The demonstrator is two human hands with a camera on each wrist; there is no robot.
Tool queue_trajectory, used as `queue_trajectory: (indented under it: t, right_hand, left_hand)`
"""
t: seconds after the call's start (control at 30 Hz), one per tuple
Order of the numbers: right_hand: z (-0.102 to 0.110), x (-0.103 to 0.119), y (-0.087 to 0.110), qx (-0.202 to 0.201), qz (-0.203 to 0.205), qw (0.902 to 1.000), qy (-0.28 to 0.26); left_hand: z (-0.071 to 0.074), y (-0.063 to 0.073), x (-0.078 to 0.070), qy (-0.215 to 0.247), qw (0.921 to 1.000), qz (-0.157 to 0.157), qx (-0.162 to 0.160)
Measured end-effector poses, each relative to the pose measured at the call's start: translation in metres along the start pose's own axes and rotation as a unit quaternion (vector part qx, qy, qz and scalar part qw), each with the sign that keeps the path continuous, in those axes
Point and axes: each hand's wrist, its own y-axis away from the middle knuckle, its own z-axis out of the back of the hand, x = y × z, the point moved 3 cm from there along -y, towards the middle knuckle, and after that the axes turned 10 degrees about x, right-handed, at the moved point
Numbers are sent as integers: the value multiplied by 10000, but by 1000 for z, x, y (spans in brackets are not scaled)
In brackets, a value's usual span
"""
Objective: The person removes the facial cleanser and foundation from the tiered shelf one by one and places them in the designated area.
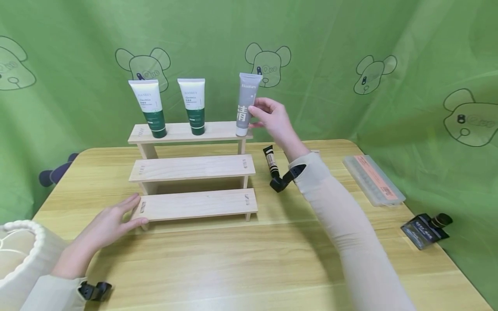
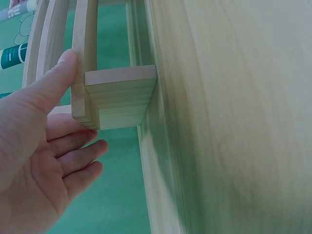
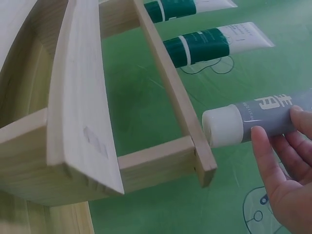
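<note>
My right hand (image 1: 272, 116) pinches a grey squeeze tube (image 1: 248, 101) with a white cap, held upright cap-down over the right end of the top step. In the right wrist view the tube's cap (image 3: 223, 127) is right at the edge of that step. Two white-and-green squeeze tubes (image 1: 149, 106) stand on the same step, to the left and in the middle. My left hand (image 1: 110, 220) grips the left end of the lowest step of the three-tier wooden stand (image 1: 194, 204). Its thumb lies on the step in the left wrist view, the other fingers beside the end.
A small black tube (image 1: 271, 160) lies right of the stand. Farther right are a clear plastic case (image 1: 373, 179) with an orange label and a dark bottle (image 1: 424, 231) with a black cap. A white lampshade-like object (image 1: 43, 246) stands at the near left. Green cloth (image 1: 311, 26) hangs behind the table.
</note>
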Motion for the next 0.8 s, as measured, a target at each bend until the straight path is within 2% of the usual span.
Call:
queue_trajectory:
  t: [0.2,0.5,0.63,0.8]
  right_hand:
    - [15,0,20,-50,-13,9998,-206]
    - [37,-9,54,-149,-268,9994,-150]
    - [46,-23,69,-104,-411,9990,-138]
    - [58,-51,86,-22,-734,9973,25]
  left_hand:
    - [0,0,0,-1,10000,-12,0]
    - [1,0,-1,-26,10000,16,12]
    - [1,-1,-1,-16,10000,18,21]
    - [0,-1,-1,30,10000,48,62]
